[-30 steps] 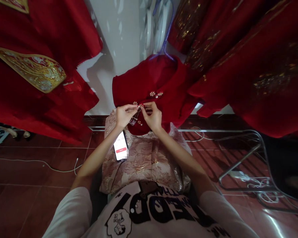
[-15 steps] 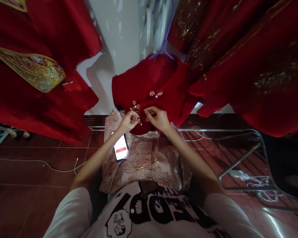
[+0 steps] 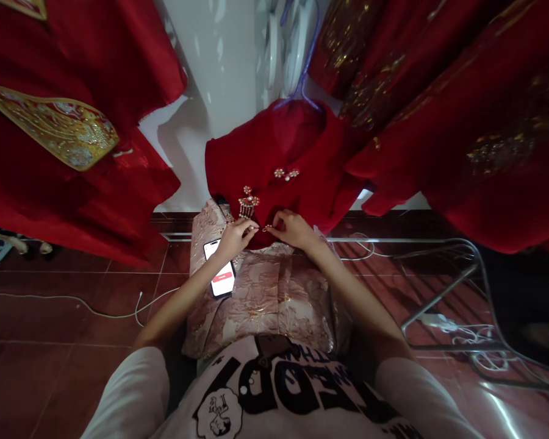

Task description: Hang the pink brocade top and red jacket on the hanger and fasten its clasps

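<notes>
A red garment [image 3: 242, 158] hangs from a purple hanger [image 3: 302, 91], its lower edge over pink brocade cloth [image 3: 260, 292]. My left hand [image 3: 236, 236], closed in a pinch, grips a small pearl-like end of a beaded clasp at the garment's lower front. Opposite it, my right hand [image 3: 296, 230] pinches the clasp's small gold loop [image 3: 266, 228]. A narrow gap parts the two ends. Above my left fingers is a brooch [image 3: 248, 202] with dangling beads. Higher up, a flower-shaped pearl clasp [image 3: 286, 175] joins the garment's front edges.
A lit phone [image 3: 219, 268] lies on the brocade, partly under my left forearm. Red garments with gold decoration hang at left [image 3: 82, 134] and right [image 3: 439, 122]. A metal-framed chair [image 3: 485, 292] stands at right, near tangled white cables [image 3: 485, 347] on the tiled floor.
Both hands have moved slightly down, uncovering the brooch's dangling beads. The clasp's ends now show between my fingertips, and my left forearm covers more of the phone.
</notes>
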The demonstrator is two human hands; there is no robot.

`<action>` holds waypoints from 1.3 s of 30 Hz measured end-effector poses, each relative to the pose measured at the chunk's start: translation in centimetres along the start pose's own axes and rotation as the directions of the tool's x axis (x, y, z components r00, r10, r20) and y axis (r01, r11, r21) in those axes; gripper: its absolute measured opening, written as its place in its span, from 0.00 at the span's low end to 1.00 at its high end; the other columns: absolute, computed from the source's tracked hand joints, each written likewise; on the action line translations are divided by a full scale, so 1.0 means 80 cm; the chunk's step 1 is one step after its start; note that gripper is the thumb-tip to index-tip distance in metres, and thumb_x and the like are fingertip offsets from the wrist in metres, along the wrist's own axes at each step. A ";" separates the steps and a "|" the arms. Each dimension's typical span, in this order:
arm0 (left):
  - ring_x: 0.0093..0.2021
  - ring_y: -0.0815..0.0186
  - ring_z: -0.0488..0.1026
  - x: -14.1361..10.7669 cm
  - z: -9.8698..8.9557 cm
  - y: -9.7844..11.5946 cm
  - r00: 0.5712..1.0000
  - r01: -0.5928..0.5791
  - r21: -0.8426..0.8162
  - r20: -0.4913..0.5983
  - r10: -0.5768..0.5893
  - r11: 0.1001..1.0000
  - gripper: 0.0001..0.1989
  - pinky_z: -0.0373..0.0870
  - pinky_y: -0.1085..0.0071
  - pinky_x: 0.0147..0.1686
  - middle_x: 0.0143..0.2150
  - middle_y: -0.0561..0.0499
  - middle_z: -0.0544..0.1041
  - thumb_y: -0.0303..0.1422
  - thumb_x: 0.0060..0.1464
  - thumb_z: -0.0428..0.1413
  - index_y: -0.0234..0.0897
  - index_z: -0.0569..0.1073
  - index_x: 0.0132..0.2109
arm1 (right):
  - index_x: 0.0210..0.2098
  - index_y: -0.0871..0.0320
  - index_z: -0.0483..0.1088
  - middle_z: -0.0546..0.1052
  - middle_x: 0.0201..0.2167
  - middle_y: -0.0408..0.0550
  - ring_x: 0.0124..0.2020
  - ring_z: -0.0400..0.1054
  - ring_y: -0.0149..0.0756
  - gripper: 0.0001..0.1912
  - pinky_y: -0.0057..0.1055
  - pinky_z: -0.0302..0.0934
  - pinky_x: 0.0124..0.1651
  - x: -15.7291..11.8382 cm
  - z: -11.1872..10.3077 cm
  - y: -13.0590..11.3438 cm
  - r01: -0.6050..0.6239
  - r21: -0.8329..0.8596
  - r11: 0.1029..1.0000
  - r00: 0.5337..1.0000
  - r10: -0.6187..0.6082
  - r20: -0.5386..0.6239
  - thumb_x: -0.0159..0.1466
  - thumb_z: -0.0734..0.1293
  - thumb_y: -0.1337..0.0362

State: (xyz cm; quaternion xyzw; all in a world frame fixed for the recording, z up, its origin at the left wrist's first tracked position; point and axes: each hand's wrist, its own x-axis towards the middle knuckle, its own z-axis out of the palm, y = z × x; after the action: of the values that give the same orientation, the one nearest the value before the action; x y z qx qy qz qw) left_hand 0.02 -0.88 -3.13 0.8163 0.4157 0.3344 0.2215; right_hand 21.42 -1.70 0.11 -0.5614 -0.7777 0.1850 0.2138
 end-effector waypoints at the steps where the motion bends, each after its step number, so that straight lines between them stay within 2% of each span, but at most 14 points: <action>1: 0.34 0.68 0.74 0.000 0.001 -0.001 0.998 0.059 -0.109 -0.004 -0.060 0.992 0.06 0.71 0.72 0.36 0.36 0.50 0.77 0.29 0.60 0.56 0.38 0.77 0.42 | 0.31 0.58 0.69 0.76 0.33 0.47 0.31 0.70 0.32 0.06 0.26 0.60 0.35 0.001 0.000 0.000 0.001 0.041 0.999 1.000 -0.002 0.006 0.61 0.70 0.65; 3: 0.32 0.69 0.75 0.001 0.004 -0.004 0.985 0.170 -0.292 0.021 -0.172 0.941 0.05 0.71 0.74 0.33 0.34 0.51 0.79 0.31 0.55 0.59 0.37 0.78 0.40 | 0.28 0.58 0.68 0.76 0.28 0.44 0.26 0.67 0.29 0.07 0.25 0.58 0.31 0.002 0.000 0.000 -0.025 0.119 0.993 1.000 0.023 0.015 0.59 0.71 0.66; 6: 0.33 0.68 0.77 0.006 0.007 -0.009 0.958 0.281 -0.467 0.084 -0.274 0.838 0.10 0.74 0.71 0.37 0.33 0.49 0.81 0.36 0.47 0.65 0.35 0.78 0.36 | 0.30 0.58 0.69 0.77 0.26 0.42 0.25 0.69 0.29 0.05 0.23 0.59 0.30 0.002 0.000 0.000 -0.037 0.274 0.961 0.999 0.035 0.011 0.56 0.71 0.69; 9: 0.34 0.65 0.79 0.009 0.010 -0.013 0.936 0.345 -0.559 0.140 -0.324 0.754 0.16 0.75 0.67 0.42 0.33 0.46 0.81 0.39 0.40 0.69 0.33 0.78 0.33 | 0.33 0.59 0.73 0.80 0.29 0.43 0.29 0.74 0.30 0.05 0.23 0.64 0.34 0.001 0.000 0.001 0.034 0.427 0.903 0.998 -0.056 0.039 0.56 0.69 0.71; 13: 0.35 0.64 0.80 0.008 0.010 -0.009 0.920 0.382 -0.603 0.175 -0.351 0.701 0.20 0.76 0.65 0.44 0.33 0.47 0.83 0.43 0.34 0.71 0.34 0.78 0.31 | 0.34 0.59 0.78 0.82 0.35 0.47 0.34 0.77 0.31 0.06 0.26 0.68 0.40 0.001 0.000 -0.001 0.098 0.412 0.906 0.991 -0.125 0.038 0.60 0.68 0.70; 16: 0.34 0.64 0.80 0.007 0.009 -0.002 0.911 0.394 -0.607 0.158 -0.382 0.690 0.21 0.77 0.65 0.44 0.33 0.47 0.83 0.45 0.31 0.72 0.34 0.79 0.29 | 0.36 0.58 0.80 0.83 0.39 0.48 0.39 0.78 0.33 0.09 0.28 0.70 0.45 0.001 -0.001 -0.006 0.122 0.344 0.931 0.990 -0.138 0.023 0.62 0.67 0.71; 21: 0.33 0.63 0.79 0.008 0.007 0.005 0.881 0.427 -0.588 0.098 -0.464 0.687 0.21 0.77 0.65 0.44 0.32 0.47 0.83 0.44 0.31 0.72 0.34 0.80 0.31 | 0.43 0.58 0.80 0.81 0.45 0.49 0.44 0.77 0.34 0.13 0.31 0.70 0.50 -0.002 -0.002 -0.011 0.150 0.274 0.950 0.983 -0.173 0.060 0.62 0.66 0.74; 26: 0.35 0.62 0.80 0.006 0.004 0.006 0.872 0.439 -0.568 0.082 -0.483 0.696 0.14 0.77 0.65 0.44 0.33 0.47 0.84 0.38 0.37 0.69 0.35 0.81 0.32 | 0.52 0.62 0.76 0.78 0.52 0.56 0.52 0.74 0.40 0.17 0.37 0.69 0.56 -0.010 -0.004 -0.018 0.180 0.180 0.967 0.969 -0.206 0.135 0.63 0.69 0.68; 31: 0.37 0.61 0.81 0.005 0.004 0.008 0.879 0.430 -0.551 0.073 -0.472 0.716 0.10 0.78 0.66 0.44 0.34 0.48 0.84 0.33 0.39 0.66 0.35 0.82 0.33 | 0.54 0.55 0.76 0.76 0.54 0.52 0.55 0.72 0.42 0.18 0.41 0.65 0.61 -0.016 -0.010 -0.025 0.196 0.105 0.975 0.959 -0.213 0.188 0.65 0.68 0.65; 35: 0.36 0.62 0.81 0.006 0.008 0.008 0.873 0.432 -0.539 0.046 -0.486 0.723 0.08 0.78 0.65 0.44 0.33 0.49 0.84 0.28 0.40 0.63 0.35 0.82 0.32 | 0.55 0.56 0.76 0.76 0.55 0.53 0.56 0.71 0.44 0.19 0.42 0.65 0.62 -0.016 -0.014 -0.027 0.189 0.108 0.976 0.955 -0.208 0.212 0.66 0.67 0.64; 39: 0.35 0.62 0.80 0.004 0.010 0.005 0.876 0.423 -0.539 0.038 -0.481 0.729 0.08 0.78 0.64 0.44 0.32 0.48 0.84 0.30 0.39 0.65 0.34 0.81 0.32 | 0.55 0.54 0.76 0.76 0.55 0.52 0.57 0.71 0.44 0.18 0.43 0.64 0.63 -0.017 -0.014 -0.028 0.186 0.123 0.975 0.952 -0.210 0.225 0.66 0.66 0.63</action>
State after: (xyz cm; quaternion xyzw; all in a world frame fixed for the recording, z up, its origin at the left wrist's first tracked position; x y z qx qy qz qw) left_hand 0.93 -0.87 -3.29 0.5778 0.5035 0.4142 0.4910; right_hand 20.59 -3.60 2.09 -0.4431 -0.8397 0.2670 0.1652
